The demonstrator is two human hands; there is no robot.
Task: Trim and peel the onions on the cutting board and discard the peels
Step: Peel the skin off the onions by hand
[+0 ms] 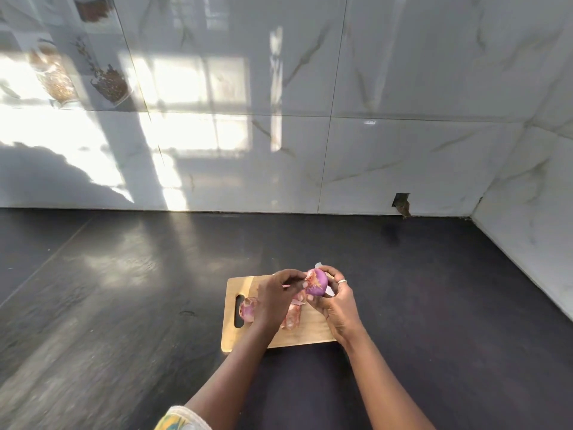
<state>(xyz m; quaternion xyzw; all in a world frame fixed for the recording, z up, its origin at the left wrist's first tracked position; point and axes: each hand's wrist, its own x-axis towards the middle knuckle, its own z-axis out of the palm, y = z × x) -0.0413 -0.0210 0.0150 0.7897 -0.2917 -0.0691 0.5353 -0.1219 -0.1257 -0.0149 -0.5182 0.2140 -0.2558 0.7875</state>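
From my remote seat I see the board [307, 332] lying on the dark tabletop [124, 290], its handle slot to the left. Both hands are raised just above its far half.

The right hand [336, 301] cups a purple onion [317, 285], fingers curled round its far and right sides and the thumb below; a ring [341, 281] sits on one finger. The onion's side facing me is mostly bare and glossy. The left hand [273, 301] has its fingers curled, and its thumb and forefinger pinch a papery strip of peel [310, 276] at the onion's left end. A pale sliver shows behind the onion and another beside the right thumb; I cannot tell whether these are peel or a blade.

On the board, a second onion [248, 309] with its skin on lies beside the handle slot, partly hidden by the left wrist. Between the two wrists lies a pinkish heap [291, 318] of loose skins; it may include another onion, but I cannot tell.

A patterned sleeve [183, 418] shows at the bottom edge on the left arm. The marbled wall [372, 88] behind carries sun patches and, at upper left, two jar shapes [55, 76] filled with brown grains; I cannot tell whether they are printed on the tile or reflected. A small broken gap [402, 203] sits low in the wall, right of centre.
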